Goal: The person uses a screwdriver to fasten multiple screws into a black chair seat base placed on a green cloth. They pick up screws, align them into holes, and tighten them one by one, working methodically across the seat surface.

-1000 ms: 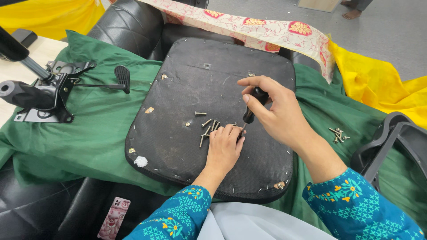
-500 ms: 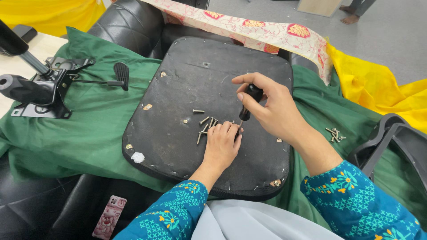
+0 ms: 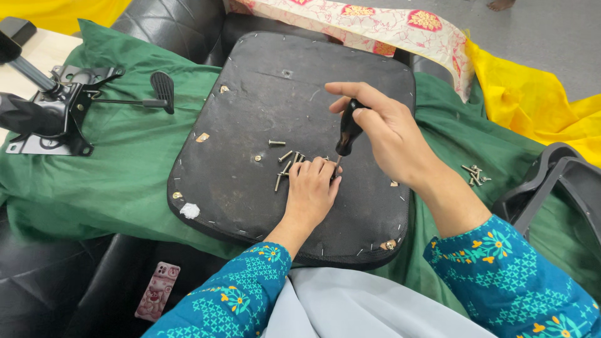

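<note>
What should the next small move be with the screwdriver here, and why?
Probably keep the screwdriver upright and start turning it. The right hand holds its black handle, the tip sits at the left hand's fingertips on the black seat base, where they seem to steady a screw; that screw itself is hidden. The loose screws can wait.
</note>
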